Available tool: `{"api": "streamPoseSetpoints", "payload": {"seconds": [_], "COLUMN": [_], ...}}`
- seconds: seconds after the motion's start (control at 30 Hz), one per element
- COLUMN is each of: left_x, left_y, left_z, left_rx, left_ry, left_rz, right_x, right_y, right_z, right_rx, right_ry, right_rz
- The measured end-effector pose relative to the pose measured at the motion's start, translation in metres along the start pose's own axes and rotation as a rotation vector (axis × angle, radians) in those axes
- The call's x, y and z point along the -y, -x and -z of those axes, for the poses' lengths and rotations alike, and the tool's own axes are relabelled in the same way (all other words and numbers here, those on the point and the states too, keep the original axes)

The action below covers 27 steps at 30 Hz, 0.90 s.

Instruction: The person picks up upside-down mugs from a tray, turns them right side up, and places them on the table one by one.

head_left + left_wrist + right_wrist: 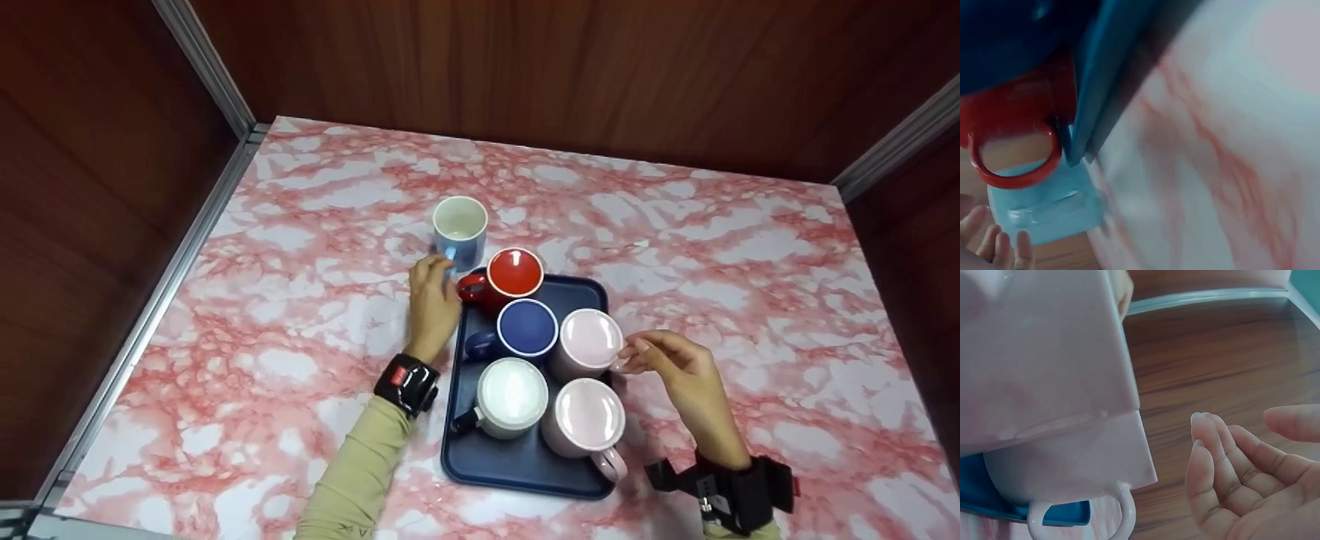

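My left hand reaches along the tray's left side, fingertips right at the handle of a light blue mug. In the left wrist view its loosely bent fingers are beside that mug, below the red mug's handle. The light blue mug stands on the table just beyond the tray's far left corner. My right hand hovers at the right of the farther pink mug, near its handle. The right wrist view shows its fingers relaxed, thumb apart, holding nothing.
A dark blue tray carries a red mug, a dark blue mug, a white mug with a black-tipped handle and two pink mugs, including the nearer one. Brown wood panels wall the marbled table.
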State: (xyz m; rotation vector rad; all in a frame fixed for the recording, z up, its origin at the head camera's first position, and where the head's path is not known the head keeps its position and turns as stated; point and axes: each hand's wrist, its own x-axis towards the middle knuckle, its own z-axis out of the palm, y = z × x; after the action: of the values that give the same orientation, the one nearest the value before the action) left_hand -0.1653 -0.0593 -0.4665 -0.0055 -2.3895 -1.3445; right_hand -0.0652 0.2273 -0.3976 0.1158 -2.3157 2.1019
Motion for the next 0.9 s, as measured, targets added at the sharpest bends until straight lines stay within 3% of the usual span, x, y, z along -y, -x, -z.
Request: {"api": "streamPoseSetpoints", "payload": {"seconds": [0.13,0.3,0.9], "left_x": [-0.009,-0.012,-0.008], "left_y": [0.006,0.005,0.006], "left_z": [-0.001,-0.002,-0.003], "left_rx": [0.093,0.166,0.119], "left_ry": [-0.06,-0.146,-0.17], "left_rz": [-0.124,-0.198,-0.176], "right_x": [0.0,0.0,-0.004], "right_y": [0.001,0.003,0.002], "right_z": [0.001,0.002,0.001], "right_rx": [-0.007,-0.004,-0.023], "right_ry": [0.028,0.035,-0.001], "right_rz": [-0.012,-0.033,-0.048]}}
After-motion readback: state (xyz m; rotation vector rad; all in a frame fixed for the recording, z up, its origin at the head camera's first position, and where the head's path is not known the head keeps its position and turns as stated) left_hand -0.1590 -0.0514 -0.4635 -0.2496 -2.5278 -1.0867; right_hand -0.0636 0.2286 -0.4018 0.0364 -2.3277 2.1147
